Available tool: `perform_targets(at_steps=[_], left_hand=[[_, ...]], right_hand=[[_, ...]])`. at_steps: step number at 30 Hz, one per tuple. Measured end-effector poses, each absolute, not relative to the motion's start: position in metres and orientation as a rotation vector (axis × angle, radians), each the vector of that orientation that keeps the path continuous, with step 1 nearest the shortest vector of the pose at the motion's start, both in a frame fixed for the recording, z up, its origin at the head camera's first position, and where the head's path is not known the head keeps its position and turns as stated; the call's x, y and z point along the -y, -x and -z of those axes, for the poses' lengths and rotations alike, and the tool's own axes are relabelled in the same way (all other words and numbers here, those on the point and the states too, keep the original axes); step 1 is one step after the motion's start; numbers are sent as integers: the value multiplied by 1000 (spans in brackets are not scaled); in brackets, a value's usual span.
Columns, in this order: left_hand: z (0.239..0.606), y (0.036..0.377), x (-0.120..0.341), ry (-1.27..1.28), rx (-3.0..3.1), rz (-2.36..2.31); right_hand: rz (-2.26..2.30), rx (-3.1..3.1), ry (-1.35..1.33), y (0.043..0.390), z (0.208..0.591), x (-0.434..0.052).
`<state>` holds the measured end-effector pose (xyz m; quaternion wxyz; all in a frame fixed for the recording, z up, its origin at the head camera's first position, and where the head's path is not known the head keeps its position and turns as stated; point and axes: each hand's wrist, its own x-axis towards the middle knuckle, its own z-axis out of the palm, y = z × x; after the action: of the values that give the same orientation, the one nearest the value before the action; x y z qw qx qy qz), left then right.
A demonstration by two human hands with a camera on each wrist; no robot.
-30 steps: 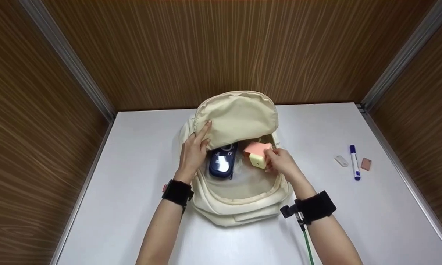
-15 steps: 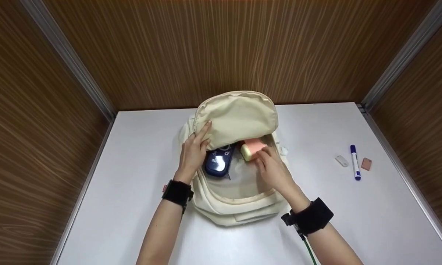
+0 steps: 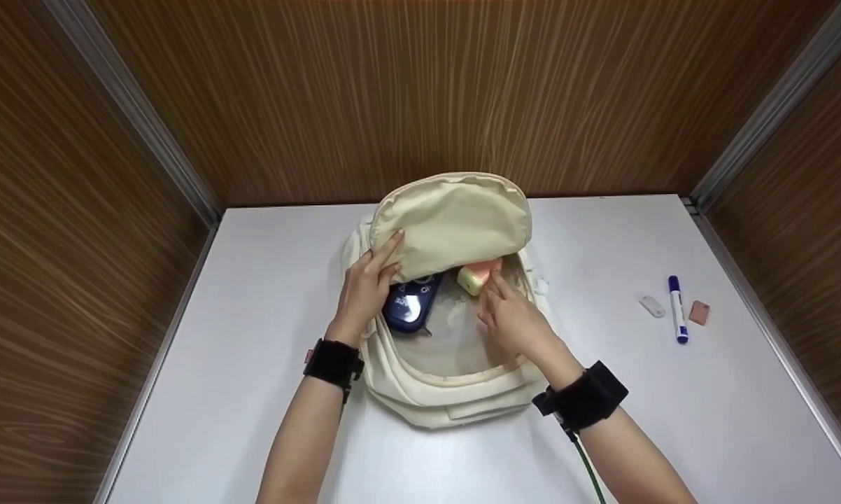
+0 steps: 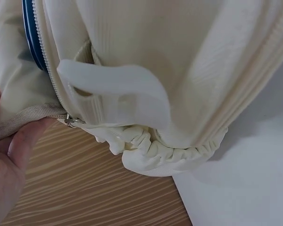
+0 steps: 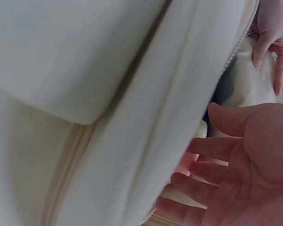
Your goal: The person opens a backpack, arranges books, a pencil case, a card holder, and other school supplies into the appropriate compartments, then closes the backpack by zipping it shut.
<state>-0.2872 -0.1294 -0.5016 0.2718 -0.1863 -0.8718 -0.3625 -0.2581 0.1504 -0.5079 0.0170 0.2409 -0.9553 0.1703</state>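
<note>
A cream backpack point(image 3: 420, 392) lies on the table with its zipped flap point(image 3: 455, 224) folded back. My left hand point(image 3: 368, 290) holds the flap's left edge between thumb and fingers; the left wrist view shows the thumb point(image 4: 30, 141) beneath the zipper edge. Inside the bag is a dark blue glossy case point(image 3: 408, 308), its far end hidden under the flap. A small pink and yellow block-shaped thing point(image 3: 473, 278) sits to the right of it, partly under the flap. My right hand point(image 3: 518, 322) reaches into the opening, fingers extended and fingertips right at the block; the right wrist view shows the loose, spread fingers point(image 5: 193, 188).
Right of the backpack, a white eraser-like piece point(image 3: 651, 306), a blue-capped marker point(image 3: 678, 308) and a small pinkish-brown block point(image 3: 699, 313) lie on the white table point(image 3: 252, 315). Wood-grain panels point(image 3: 420, 98) rise at the back and both sides.
The pink and yellow block has gone deeper under the flap, and my right hand has loosened from it. The blue case has shifted slightly left. My left hand keeps its place on the flap.
</note>
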Motion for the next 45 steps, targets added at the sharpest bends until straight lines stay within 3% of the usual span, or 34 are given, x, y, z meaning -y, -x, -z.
perform_targets(at_steps=[9, 20, 26, 34, 45], left_hand=[[505, 286, 131, 503, 2354, 1010], [509, 284, 133, 545, 2385, 944], [514, 284, 135, 613, 2328, 897], [513, 277, 146, 600, 2471, 1339], [499, 271, 160, 714, 2749, 1372]], right_hand=[[-471, 3052, -664, 272, 508, -150], [-511, 3119, -623, 260, 491, -158], [-497, 3048, -424, 266, 483, -180], [-687, 3044, -208, 279, 485, -214], [-911, 2956, -193, 292, 486, -229]])
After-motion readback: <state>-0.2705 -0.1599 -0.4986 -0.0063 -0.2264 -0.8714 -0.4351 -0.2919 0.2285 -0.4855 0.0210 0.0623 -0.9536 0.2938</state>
